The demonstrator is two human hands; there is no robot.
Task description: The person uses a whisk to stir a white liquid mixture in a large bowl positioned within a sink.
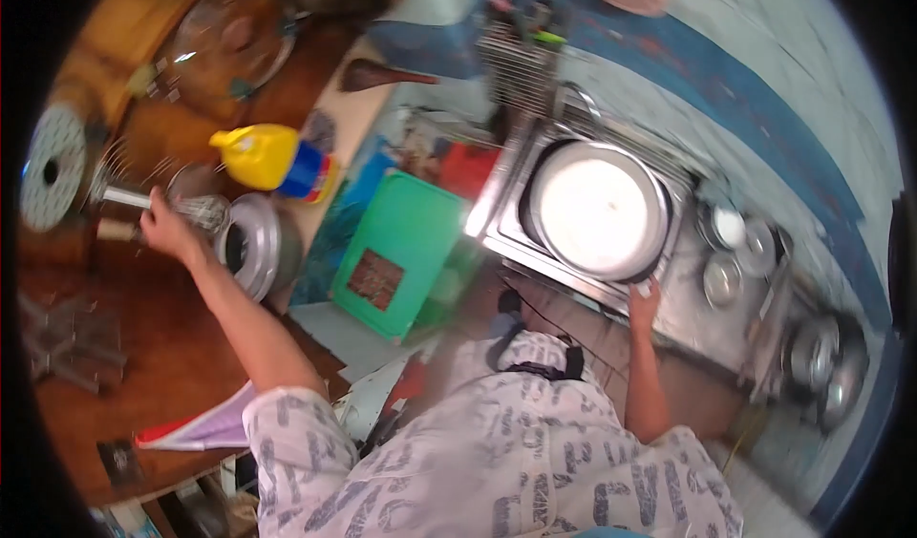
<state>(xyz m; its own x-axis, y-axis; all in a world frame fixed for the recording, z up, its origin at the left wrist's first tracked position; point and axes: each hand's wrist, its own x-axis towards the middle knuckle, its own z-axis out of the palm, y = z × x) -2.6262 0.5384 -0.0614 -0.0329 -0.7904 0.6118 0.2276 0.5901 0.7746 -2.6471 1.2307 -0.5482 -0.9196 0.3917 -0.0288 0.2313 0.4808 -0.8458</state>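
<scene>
My left hand (174, 232) reaches out to the far left and is closed around a metal whisk (202, 213) by its handle. Beside the whisk stands a round grey metal pot (266, 252) with a dark opening. On the right, a wide metal pot (659, 189) full of white liquid sits in a square steel frame. My right hand (645, 301) is at the near edge of this frame, just below the pot's rim. Its fingers look bent together, but what they grip is hard to make out.
A yellow and blue jug (263, 158) lies between the wooden table (181, 347) and a green plastic lid (406, 242). Small metal bowls (723, 280) stand on the steel counter (693, 323) at right. A wire utensil rack (519, 65) stands behind the large pot.
</scene>
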